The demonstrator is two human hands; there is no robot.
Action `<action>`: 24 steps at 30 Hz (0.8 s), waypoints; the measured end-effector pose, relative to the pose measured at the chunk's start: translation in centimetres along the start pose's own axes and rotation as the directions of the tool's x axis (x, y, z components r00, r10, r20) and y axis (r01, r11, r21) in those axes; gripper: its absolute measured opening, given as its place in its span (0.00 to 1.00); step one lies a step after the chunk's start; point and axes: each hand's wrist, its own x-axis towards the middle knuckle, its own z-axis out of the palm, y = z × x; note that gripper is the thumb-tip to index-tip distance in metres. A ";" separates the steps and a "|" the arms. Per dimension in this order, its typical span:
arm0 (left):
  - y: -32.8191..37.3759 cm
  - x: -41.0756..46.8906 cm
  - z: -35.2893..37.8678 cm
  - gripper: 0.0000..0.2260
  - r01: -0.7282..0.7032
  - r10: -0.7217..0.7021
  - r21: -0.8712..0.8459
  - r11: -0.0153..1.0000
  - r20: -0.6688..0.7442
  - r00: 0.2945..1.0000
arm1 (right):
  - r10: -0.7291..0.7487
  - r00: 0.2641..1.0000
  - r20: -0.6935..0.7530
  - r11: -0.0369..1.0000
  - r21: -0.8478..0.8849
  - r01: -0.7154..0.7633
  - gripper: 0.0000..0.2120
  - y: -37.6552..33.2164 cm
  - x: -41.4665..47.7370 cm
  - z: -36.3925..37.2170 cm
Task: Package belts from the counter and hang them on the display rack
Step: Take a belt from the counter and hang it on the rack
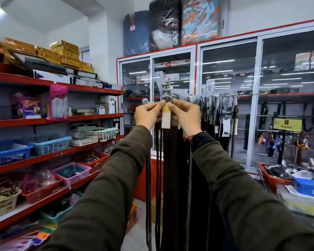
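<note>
Both my hands are raised in front of me and pinch the top of a packaged dark belt [170, 160] just under its silver buckle [166, 91]. My left hand [148, 113] grips the left side of the clear wrap. My right hand [186, 115] grips the right side, next to a yellow and white tag [166, 118]. The belt hangs straight down between my sleeves. Behind it the display rack [230, 96] carries several hanging belts in plastic. I cannot tell whether the held belt's hook is on the rack's rod.
Red shelves [91, 116] on the left carry baskets, boxes and packets. A glass-door cabinet [257, 73] stands behind the rack. At the lower right a counter holds a red basket [272, 180] and a blue box [308, 187]. Thin black straps [158, 196] hang left of the belt.
</note>
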 end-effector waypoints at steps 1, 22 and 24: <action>-0.2 0.1 0.0 0.14 0.013 -0.013 0.007 1.000 0.008 1.000 | 0.012 1.000 -0.010 1.000 -0.007 -0.012 0.15 0.2 0.0 -0.1; -10.2 -4.7 2.8 0.22 -0.355 0.391 0.478 0.803 0.026 0.920 | -0.278 0.960 -0.037 0.687 -0.706 0.172 0.20 7.9 -5.3 -4.8; -11.7 -7.0 3.1 0.24 -0.388 0.411 0.551 0.738 0.089 0.907 | -0.308 0.951 -0.037 0.611 -0.774 0.168 0.22 8.7 -7.5 -6.6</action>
